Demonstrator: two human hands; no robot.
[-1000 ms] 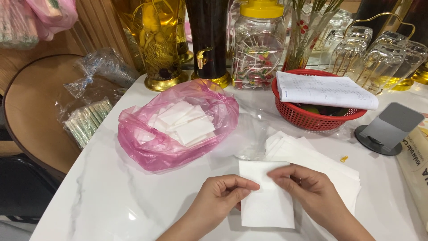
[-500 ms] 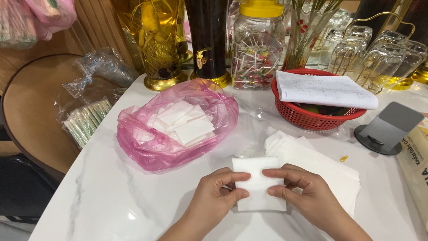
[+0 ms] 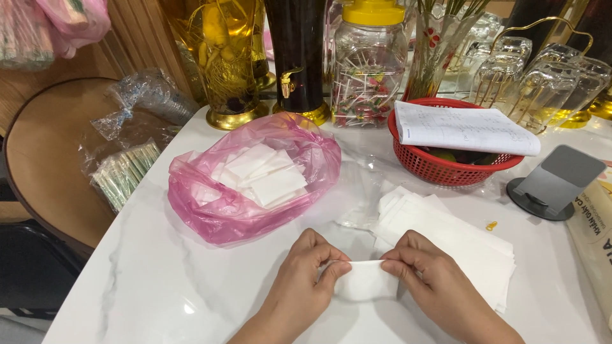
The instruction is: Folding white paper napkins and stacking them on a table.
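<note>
My left hand (image 3: 305,275) and my right hand (image 3: 426,272) both pinch the top edge of a small folded white paper napkin (image 3: 364,281) lying on the white marble table (image 3: 153,280). Just right of it sits a stack of flat white napkins (image 3: 456,234), partly under my right hand. A pink plastic bag (image 3: 248,185) holding several folded white napkins lies open behind my left hand.
A red basket (image 3: 446,167) with a paper notebook on top stands at the back right, beside a grey phone stand (image 3: 553,183). Glass jars, a yellow-lidded jar (image 3: 368,64) and upturned glasses line the back. Bagged straws (image 3: 124,172) lie on a round brown table at left.
The napkin was a taller flat sheet; it has been folded down to a small piece, and both hands have drawn closer on its top edge.
</note>
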